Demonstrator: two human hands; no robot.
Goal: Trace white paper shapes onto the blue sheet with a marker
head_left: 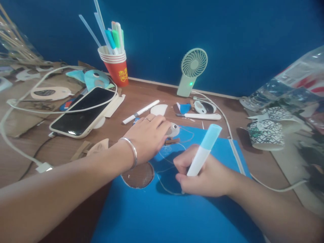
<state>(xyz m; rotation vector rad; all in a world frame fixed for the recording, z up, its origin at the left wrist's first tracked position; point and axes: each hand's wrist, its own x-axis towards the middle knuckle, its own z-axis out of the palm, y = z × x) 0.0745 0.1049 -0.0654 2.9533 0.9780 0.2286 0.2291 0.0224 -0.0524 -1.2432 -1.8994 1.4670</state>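
A blue sheet (157,216) of paper or card lies in front of me, with pale curved lines drawn on it and a round hole cut near its left edge. My right hand (205,175) is closed around a white marker (197,163) with a light-blue end pointing up; its lower tip touches a drawn curve. My left hand (149,138) rests palm down over the sheet's upper left part, fingers extended and slightly bent. Beside its fingertips sits a small grey cutout (174,130) with a round eye, partly covered by the hand. A small brown strip (172,141) lies just below it.
Behind lie a white pen (141,112), a craft knife (202,116) and paper scraps. A small fan (193,67) and a red paper cup (116,69) of markers stand by the blue wall. A phone (82,113) and cable lie left; patterned paper rolls (265,135) stand right.
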